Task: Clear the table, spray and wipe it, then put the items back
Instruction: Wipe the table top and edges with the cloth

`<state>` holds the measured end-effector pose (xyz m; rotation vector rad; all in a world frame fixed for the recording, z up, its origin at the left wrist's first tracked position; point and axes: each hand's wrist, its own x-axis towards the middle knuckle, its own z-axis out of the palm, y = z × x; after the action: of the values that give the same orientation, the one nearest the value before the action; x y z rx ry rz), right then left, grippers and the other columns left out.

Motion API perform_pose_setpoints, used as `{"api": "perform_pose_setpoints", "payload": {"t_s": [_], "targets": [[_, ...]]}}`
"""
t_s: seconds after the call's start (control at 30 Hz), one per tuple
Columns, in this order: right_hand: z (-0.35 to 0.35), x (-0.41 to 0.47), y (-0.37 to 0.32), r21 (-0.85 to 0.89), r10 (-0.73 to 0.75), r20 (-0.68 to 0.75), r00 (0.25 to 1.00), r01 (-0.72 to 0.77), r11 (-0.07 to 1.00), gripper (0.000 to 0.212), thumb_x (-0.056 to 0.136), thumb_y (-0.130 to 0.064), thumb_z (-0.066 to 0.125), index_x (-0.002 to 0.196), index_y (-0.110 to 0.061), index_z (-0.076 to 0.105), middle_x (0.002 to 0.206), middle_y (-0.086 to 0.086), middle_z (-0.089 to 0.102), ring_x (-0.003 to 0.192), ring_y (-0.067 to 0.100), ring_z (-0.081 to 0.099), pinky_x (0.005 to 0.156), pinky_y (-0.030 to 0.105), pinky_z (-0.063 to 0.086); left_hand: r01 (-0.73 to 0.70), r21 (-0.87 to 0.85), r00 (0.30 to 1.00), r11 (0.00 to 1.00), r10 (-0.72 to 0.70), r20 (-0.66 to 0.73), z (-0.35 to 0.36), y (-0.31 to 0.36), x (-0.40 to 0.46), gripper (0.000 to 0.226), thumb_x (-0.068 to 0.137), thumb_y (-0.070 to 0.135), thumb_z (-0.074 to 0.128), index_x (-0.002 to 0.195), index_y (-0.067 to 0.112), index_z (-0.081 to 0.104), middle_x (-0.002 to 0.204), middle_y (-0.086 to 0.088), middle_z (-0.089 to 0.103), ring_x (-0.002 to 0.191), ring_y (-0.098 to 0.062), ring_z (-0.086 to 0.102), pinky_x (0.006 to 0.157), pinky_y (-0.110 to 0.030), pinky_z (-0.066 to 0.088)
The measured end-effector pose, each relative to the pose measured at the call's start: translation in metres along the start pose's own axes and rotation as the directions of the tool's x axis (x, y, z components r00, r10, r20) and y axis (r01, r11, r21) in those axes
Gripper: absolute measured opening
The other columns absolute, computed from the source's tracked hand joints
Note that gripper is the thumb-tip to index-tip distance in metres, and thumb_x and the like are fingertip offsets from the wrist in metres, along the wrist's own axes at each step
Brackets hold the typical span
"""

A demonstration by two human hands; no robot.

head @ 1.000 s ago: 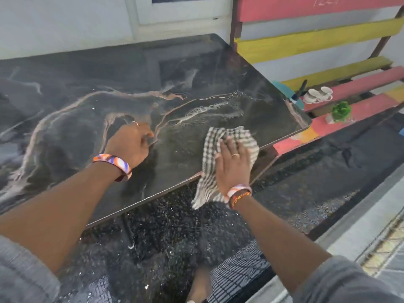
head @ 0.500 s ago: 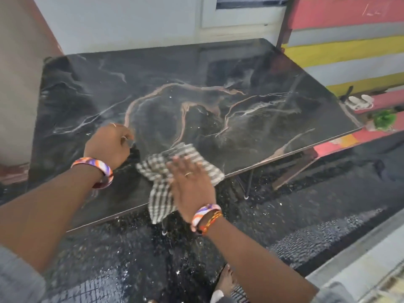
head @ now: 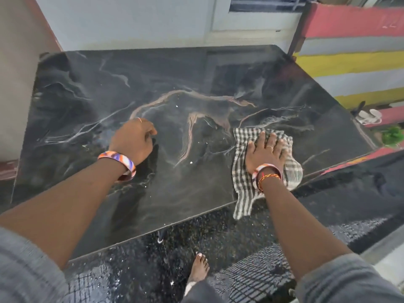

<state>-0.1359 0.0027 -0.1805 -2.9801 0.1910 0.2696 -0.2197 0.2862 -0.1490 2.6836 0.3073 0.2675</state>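
The right hand (head: 265, 153) is lying flat on a checked cloth (head: 241, 171), its fingers (head: 272, 139) straight and spread, pressing the cloth down rather than gripping it. A thin ring is showing on one finger, and bangles and a thread are circling the wrist. The cloth is sitting near the bench's right front edge, with one corner hanging over that edge toward the floor.

The left hand (head: 133, 141) is resting on the bench (head: 196, 68) left of centre, well apart from the cloth. Its fingers are curling under into a loose fist and are holding nothing. A striped orange and purple bangle (head: 118, 161) is sitting on that wrist.

The bench top is dark and glossy with pale and copper veins running across it, and small white specks are dotting the surface between the two hands.

Beyond the right edge, a slatted seat (head: 354, 62) painted red, yellow and grey is standing just beside the bench. A small green plant (head: 392, 136) and something white, too blurred to name, are sitting on it. Below the bench, a bare foot (head: 199, 267) is standing on a dark speckled floor (head: 240, 232).
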Motion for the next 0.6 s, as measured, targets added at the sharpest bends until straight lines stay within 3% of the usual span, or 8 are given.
{"api": "perform_pose_setpoints", "payload": {"t_s": [0.13, 0.23, 0.3, 0.37, 0.43, 0.47, 0.53, 0.6], "targets": [[0.001, 0.021, -0.039, -0.029, -0.201, -0.012, 0.98, 0.2, 0.979, 0.058, 0.099, -0.039, 0.015, 0.15, -0.014, 0.001, 0.158, 0.01, -0.005, 0.146, 0.031, -0.003, 0.119, 0.044, -0.002, 0.067, 0.017, 0.997, 0.998, -0.067, -0.035, -0.003, -0.007, 0.021, 0.035, 0.075, 0.003, 0.043, 0.097, 0.006, 0.07, 0.115, -0.017, 0.064, 0.109, -0.039, 0.058, 0.095, -0.047, 0.048], [0.013, 0.024, -0.09, -0.099, -0.476, 0.006, 0.879, 0.474, 0.875, 0.057, 0.099, -0.036, 0.017, 0.149, -0.012, 0.003, 0.158, 0.012, -0.001, 0.146, 0.033, 0.002, 0.119, 0.046, 0.004, 0.1, 0.023, 0.991, 0.995, -0.098, -0.09, -0.005, -0.012, 0.028, 0.033, 0.075, -0.007, 0.048, 0.098, 0.002, 0.07, 0.115, -0.02, 0.065, 0.109, -0.04, 0.058, 0.097, -0.045, 0.046], [0.024, 0.013, -0.125, -0.116, -0.649, 0.022, 0.76, 0.647, 0.753, 0.057, 0.099, -0.034, 0.02, 0.149, -0.012, 0.007, 0.158, 0.011, 0.003, 0.146, 0.032, 0.005, 0.119, 0.046, 0.008, 0.117, 0.046, 0.987, 0.992, -0.112, -0.112, -0.008, -0.02, 0.027, 0.031, 0.076, -0.007, 0.05, 0.098, 0.001, 0.071, 0.113, -0.022, 0.066, 0.108, -0.041, 0.059, 0.098, -0.043, 0.045], [0.031, -0.01, -0.15, -0.093, -0.821, 0.03, 0.57, 0.819, 0.566, 0.054, 0.098, -0.03, 0.026, 0.149, -0.014, 0.015, 0.158, 0.009, 0.01, 0.145, 0.03, 0.012, 0.119, 0.043, 0.01, 0.172, 0.069, 0.978, 0.983, -0.162, -0.132, -0.012, -0.032, 0.024, 0.028, 0.077, 0.002, 0.051, 0.096, 0.004, 0.072, 0.112, -0.021, 0.067, 0.107, -0.041, 0.059, 0.097, -0.043, 0.045], [0.032, -0.037, -0.162, 0.089, -0.937, 0.046, 0.346, 0.933, 0.349, 0.049, 0.096, -0.021, 0.036, 0.144, -0.016, 0.031, 0.153, 0.009, 0.029, 0.141, 0.028, 0.026, 0.117, 0.037, 0.012, 0.256, 0.065, 0.958, 0.964, -0.245, -0.15, -0.016, -0.042, 0.022, 0.029, 0.076, 0.001, 0.051, 0.096, 0.005, 0.072, 0.113, -0.02, 0.066, 0.107, -0.04, 0.059, 0.099, -0.045, 0.046], [0.031, -0.046, -0.162, 0.265, -0.955, 0.044, 0.294, 0.918, 0.295, 0.044, 0.096, -0.017, 0.04, 0.14, -0.015, 0.041, 0.146, 0.011, 0.042, 0.135, 0.028, 0.037, 0.114, 0.032, 0.017, 0.293, 0.052, 0.947, 0.955, -0.281, -0.157, -0.018, -0.046, 0.023, 0.029, 0.076, -0.002, 0.052, 0.095, 0.004, 0.072, 0.113, -0.02, 0.066, 0.108, -0.04, 0.059, 0.101, -0.046, 0.045], [0.02, -0.053, -0.155, 0.644, -0.918, 0.004, 0.396, 0.701, 0.305, 0.033, 0.096, -0.013, 0.044, 0.126, -0.008, 0.057, 0.121, 0.015, 0.063, 0.111, 0.021, 0.057, 0.098, 0.017, 0.035, 0.318, 0.045, 0.938, 0.947, -0.307, -0.163, -0.019, -0.047, 0.027, 0.029, 0.076, -0.005, 0.053, 0.095, 0.003, 0.073, 0.113, -0.021, 0.066, 0.108, -0.04, 0.059, 0.102, -0.046, 0.044], [0.001, -0.041, -0.146, 0.869, -0.777, -0.055, 0.627, 0.413, 0.271, 0.025, 0.096, -0.01, 0.046, 0.107, 0.001, 0.065, 0.088, 0.002, 0.067, 0.083, 0.001, 0.057, 0.075, 0.002, 0.036, 0.296, 0.058, 0.945, 0.953, -0.283, -0.165, -0.021, -0.042, 0.035, 0.028, 0.077, -0.002, 0.051, 0.095, 0.001, 0.072, 0.112, -0.022, 0.067, 0.109, -0.04, 0.059, 0.102, -0.045, 0.044]]}}
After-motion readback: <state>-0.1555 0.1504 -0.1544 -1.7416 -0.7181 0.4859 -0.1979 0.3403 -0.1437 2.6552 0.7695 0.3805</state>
